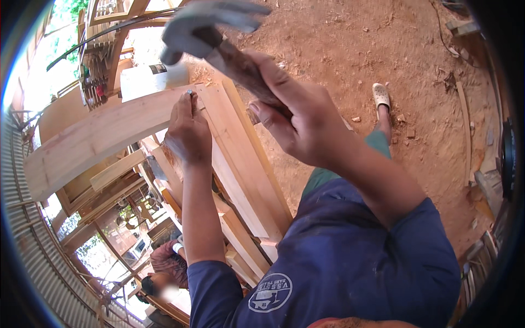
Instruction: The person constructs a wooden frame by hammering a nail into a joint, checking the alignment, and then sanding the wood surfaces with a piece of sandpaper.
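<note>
- Under me is bare reddish dirt ground point(383, 44), littered with wood chips and offcuts; my foot in a pale clog point(381, 95) stands on it, beyond my knee.
- A stack of long pale planks point(240, 164) slopes from the middle of the view down toward my chest, and a broad curved board point(93, 139) runs off from it to my left.
- Past that board, on my left, there are timber frames and a corrugated metal sheet point(33, 246) along the rim. Low down, another person point(164, 268) is bent among the wood; I can make out little more of them.
- My own right forearm and blue shirt fill the lower right and hide whatever lies behind them.
- A white boxy package with a small dark label point(147, 79) sits just behind the curved board, close to the hammer head.
- My left hand point(188, 134) rests on the wood where the curved board meets the planks, fingertips pinched nearly shut around a small nail point(189, 93) held upright against the surface.
- My right hand point(295, 123) is wrapped tight, fully closed, around the wooden handle of a claw hammer point(213, 33). Its grey metal head is raised above and just beyond the nail, not touching it.
</note>
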Available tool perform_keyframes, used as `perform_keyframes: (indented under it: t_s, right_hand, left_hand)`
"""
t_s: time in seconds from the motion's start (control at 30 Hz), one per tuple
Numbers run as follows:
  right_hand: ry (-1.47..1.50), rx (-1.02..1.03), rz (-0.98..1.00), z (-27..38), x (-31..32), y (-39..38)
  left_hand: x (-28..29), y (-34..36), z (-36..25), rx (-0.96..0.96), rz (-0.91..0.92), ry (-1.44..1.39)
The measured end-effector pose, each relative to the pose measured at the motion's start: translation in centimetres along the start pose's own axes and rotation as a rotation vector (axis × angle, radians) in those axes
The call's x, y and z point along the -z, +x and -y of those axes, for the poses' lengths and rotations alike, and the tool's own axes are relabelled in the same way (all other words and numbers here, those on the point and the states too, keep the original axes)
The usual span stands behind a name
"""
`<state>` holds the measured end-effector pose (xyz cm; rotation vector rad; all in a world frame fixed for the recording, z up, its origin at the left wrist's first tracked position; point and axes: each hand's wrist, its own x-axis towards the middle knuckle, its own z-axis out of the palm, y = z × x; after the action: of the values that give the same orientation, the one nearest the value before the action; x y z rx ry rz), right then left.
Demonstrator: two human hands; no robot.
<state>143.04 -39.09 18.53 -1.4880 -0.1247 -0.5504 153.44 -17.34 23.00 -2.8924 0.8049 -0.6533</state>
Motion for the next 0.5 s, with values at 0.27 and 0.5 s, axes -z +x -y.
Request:
perform_keyframes:
  t_s: [0.27, 0.5]
  right_hand:
    - [-0.148, -0.122, 0.210, -0.9, -0.4, -1.3]
    - [0.174, 0.096, -0.293, 2.6, 1.7, 0.5]
  left_hand:
    - [0.2, -0.2, 0.3, -0.039, 0.064, 0.130]
    - [0.3, -0.4, 0.1, 0.061, 0.033, -0.003]
